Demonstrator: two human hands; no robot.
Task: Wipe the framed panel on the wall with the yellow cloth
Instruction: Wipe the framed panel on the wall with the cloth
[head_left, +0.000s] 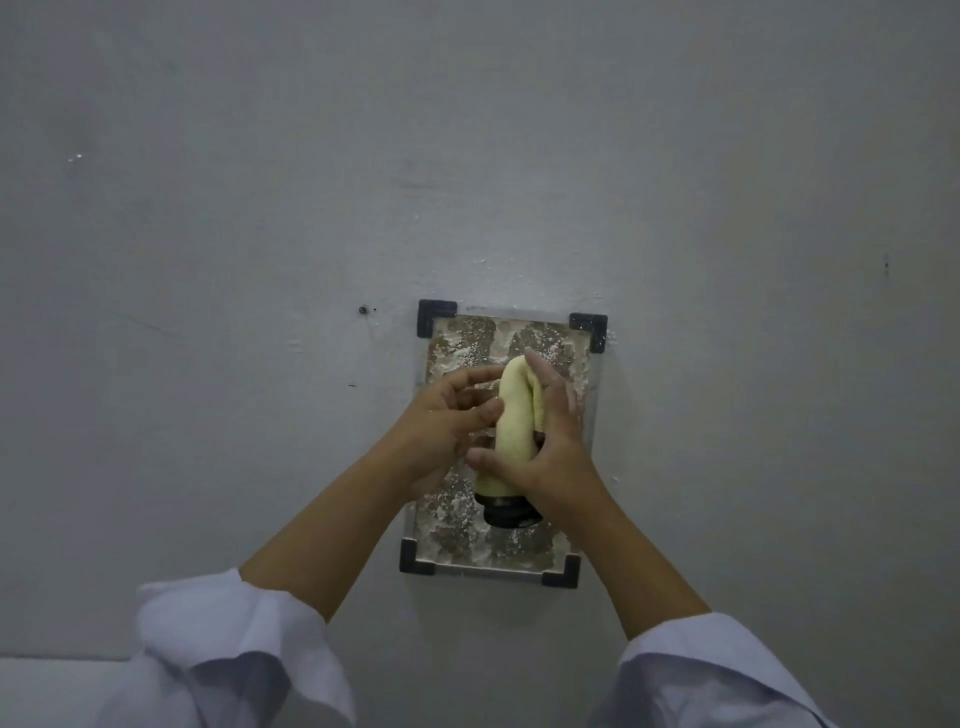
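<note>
- Rolled-up white sleeves (228, 649) sit lowest in view, with both bare forearms reaching up to the wall (208, 208).
- Yellow cloth (511, 426) is draped in a fold over a dark, round-based tool (511, 512), in front of the middle of the framed panel (452, 530).
- Right hand (545, 447) grips the cloth, thumb curled across its front and fingers wrapped behind its right side.
- Left hand (447, 421) is just left of the cloth, fingers loosely bent and spread, fingertips touching the fold; it holds nothing firmly.
- Panel is upright on the wall, speckled with white dust, with four black corner brackets (435, 317).
- Bare grey wall surrounds the panel on every side; a small screw (362, 310) sits near the upper-left bracket.
</note>
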